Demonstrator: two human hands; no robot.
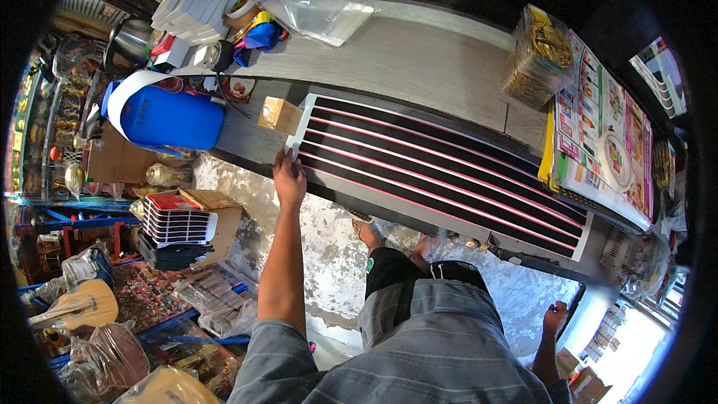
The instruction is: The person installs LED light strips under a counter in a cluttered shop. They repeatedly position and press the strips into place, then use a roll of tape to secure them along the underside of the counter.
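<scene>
A long white sheet with black strips edged in pink (441,176) lies on the grey counter. My left hand (289,179) grips this sheet at its left end, near the front edge. A small cardboard box (280,114) sits just beyond that end. My right hand (553,318) hangs low at my right side, away from the counter, with its fingers curled; whatever it may hold is too small to make out.
A blue bin (168,112) stands left of the sheet. A grey ledge behind holds white boxes (191,7), clear bags (318,13) and a plastic tub (538,56). Printed sheets (598,127) are stacked right. Wrapped goods and cartons (213,209) crowd the lower left.
</scene>
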